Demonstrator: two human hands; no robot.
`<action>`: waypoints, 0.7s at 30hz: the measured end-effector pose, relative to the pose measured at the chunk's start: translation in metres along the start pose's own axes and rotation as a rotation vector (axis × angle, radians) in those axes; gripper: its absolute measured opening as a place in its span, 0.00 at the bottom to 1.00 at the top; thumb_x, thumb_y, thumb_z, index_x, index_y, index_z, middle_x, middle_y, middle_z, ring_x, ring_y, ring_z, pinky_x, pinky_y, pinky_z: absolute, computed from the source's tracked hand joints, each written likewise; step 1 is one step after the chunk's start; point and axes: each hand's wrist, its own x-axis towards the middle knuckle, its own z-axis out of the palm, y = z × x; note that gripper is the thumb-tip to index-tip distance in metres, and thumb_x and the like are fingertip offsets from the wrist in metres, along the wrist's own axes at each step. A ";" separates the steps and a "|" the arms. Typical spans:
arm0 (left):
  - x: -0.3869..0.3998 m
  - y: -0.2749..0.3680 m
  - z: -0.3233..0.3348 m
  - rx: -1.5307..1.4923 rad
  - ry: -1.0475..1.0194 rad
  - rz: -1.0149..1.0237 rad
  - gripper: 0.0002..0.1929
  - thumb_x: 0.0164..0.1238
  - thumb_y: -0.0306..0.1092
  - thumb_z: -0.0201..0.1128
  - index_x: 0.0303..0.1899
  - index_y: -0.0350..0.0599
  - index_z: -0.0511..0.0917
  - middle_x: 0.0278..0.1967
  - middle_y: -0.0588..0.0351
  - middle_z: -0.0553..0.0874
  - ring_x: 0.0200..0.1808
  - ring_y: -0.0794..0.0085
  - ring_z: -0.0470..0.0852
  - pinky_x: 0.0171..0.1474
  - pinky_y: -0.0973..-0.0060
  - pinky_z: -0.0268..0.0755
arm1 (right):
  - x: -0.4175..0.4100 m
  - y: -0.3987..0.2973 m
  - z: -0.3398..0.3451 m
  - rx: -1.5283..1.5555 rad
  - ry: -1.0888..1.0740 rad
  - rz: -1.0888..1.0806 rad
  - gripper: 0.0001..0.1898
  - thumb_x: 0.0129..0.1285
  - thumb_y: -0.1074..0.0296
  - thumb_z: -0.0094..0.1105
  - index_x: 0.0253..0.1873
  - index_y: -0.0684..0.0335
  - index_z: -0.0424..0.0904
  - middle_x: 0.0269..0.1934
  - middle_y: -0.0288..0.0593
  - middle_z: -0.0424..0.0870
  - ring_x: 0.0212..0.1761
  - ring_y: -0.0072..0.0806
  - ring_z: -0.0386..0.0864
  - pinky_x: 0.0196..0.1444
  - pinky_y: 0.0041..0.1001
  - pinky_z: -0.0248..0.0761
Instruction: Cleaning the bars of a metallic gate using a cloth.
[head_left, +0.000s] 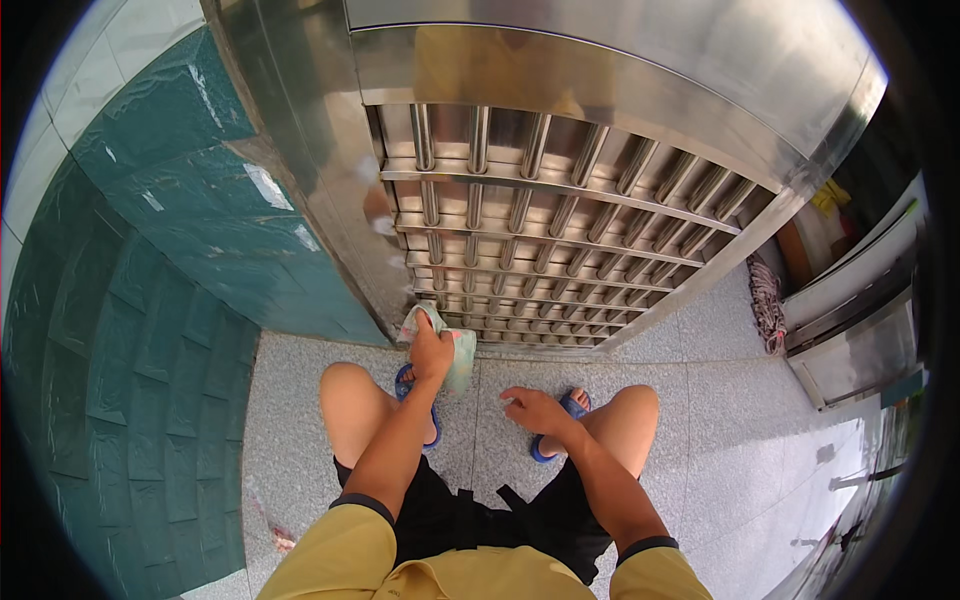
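Observation:
My left hand (432, 351) grips a pale green patterned cloth (460, 358) low at the left edge of a stainless steel barred door (525, 180). Part of the cloth lies against the metal frame and the rest hangs below my fingers. Over the inside of my right knee hovers my right hand (534, 409), fingers loosely bent, with nothing seen in it. Whitish smudges (384, 225) mark the steel frame (337, 180) above the cloth.
Green stone tiles (187, 225) cover the wall at the left. Speckled grey floor tiles (652, 472) lie under my blue sandals (576, 405). A mop head (766, 307) rests on the floor beyond the door's right edge, beside a metal-framed panel (862, 367).

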 end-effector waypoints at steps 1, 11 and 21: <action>-0.006 0.000 0.001 -0.057 0.031 -0.013 0.42 0.57 0.31 0.58 0.72 0.46 0.45 0.46 0.37 0.82 0.44 0.41 0.81 0.41 0.53 0.73 | -0.001 -0.001 0.000 0.001 -0.003 0.013 0.17 0.60 0.62 0.55 0.53 0.58 0.77 0.34 0.49 0.83 0.40 0.45 0.81 0.46 0.38 0.73; 0.001 0.010 0.000 0.067 -0.191 -0.064 0.47 0.57 0.30 0.60 0.73 0.51 0.37 0.49 0.37 0.81 0.43 0.46 0.82 0.41 0.55 0.74 | -0.013 0.008 0.000 -0.100 0.029 0.005 0.18 0.60 0.63 0.56 0.55 0.60 0.76 0.35 0.49 0.84 0.39 0.43 0.82 0.44 0.35 0.73; -0.016 -0.036 0.042 -0.552 -0.161 -0.057 0.23 0.56 0.28 0.55 0.56 0.43 0.75 0.34 0.57 0.85 0.33 0.71 0.81 0.39 0.74 0.72 | -0.004 0.003 0.001 -0.104 0.013 -0.045 0.16 0.61 0.63 0.55 0.53 0.59 0.76 0.35 0.48 0.84 0.40 0.45 0.81 0.44 0.39 0.73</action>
